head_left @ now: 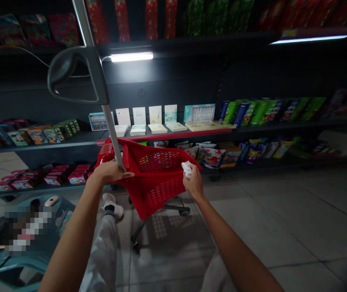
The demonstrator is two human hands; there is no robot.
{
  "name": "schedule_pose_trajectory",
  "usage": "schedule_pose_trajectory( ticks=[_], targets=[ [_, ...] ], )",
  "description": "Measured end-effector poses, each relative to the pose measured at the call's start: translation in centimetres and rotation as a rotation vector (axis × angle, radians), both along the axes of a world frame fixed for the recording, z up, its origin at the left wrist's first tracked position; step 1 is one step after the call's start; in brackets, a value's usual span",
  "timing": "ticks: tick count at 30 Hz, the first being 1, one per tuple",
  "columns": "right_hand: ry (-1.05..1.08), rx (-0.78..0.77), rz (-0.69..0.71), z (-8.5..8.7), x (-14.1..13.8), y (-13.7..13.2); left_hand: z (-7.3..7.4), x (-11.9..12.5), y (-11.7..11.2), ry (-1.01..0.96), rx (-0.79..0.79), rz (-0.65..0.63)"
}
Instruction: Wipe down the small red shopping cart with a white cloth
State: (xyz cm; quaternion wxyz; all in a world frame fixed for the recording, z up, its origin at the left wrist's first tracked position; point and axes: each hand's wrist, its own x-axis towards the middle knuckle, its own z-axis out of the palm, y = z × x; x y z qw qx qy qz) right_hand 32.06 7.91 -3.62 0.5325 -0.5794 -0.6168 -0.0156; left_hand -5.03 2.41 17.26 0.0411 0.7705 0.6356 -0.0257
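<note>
A small red shopping cart point(161, 184) with perforated sides stands in front of me, on dark legs with castors. My left hand point(110, 171) is closed on its left rim, close to the foot of a metal pole point(112, 125). Higher up, the pole carries a grey loop handle point(98, 77). At the cart's right rim, my right hand point(195, 181) grips a crumpled white cloth or tissue point(187, 168), which appears to touch the red plastic. The fingertips of both hands are partly hidden.
Dark shelves behind the cart hold white booklets point(155, 128), green and blue packets point(257, 112) and small boxes point(37, 136). Red boxes point(56, 174) line the lowest shelf. A blue-grey plastic cart point(66, 202) stands at lower left, beside my leg and white shoe point(117, 210).
</note>
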Motion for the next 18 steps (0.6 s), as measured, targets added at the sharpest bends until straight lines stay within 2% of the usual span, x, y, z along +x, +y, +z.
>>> schedule_pose_trajectory(
  ticks=[4, 9, 13, 15, 18],
  targets=[
    [-0.053, 0.058, 0.281, 1.7, -4.3, -1.8, -0.9, -0.5, 1.5, 0.037, 0.032, -0.041],
    [-0.089, 0.051, 0.441, 3.2, -8.4, -3.7, -2.2, -0.3, 0.6, 0.078, 0.315, 0.005],
    [-0.063, 0.069, 0.426, 3.8, -9.2, -3.9, -3.9, 0.5, -0.6, 0.048, 0.597, -0.03],
    [-0.031, 0.088, 0.374, 4.0, -9.0, -3.5, -5.1, 1.1, -1.2, -0.001, 0.721, -0.057],
    [0.048, 0.122, 0.262, 3.9, -8.3, -2.3, -7.3, 2.1, -1.7, -0.122, 0.841, -0.007]
  ],
)
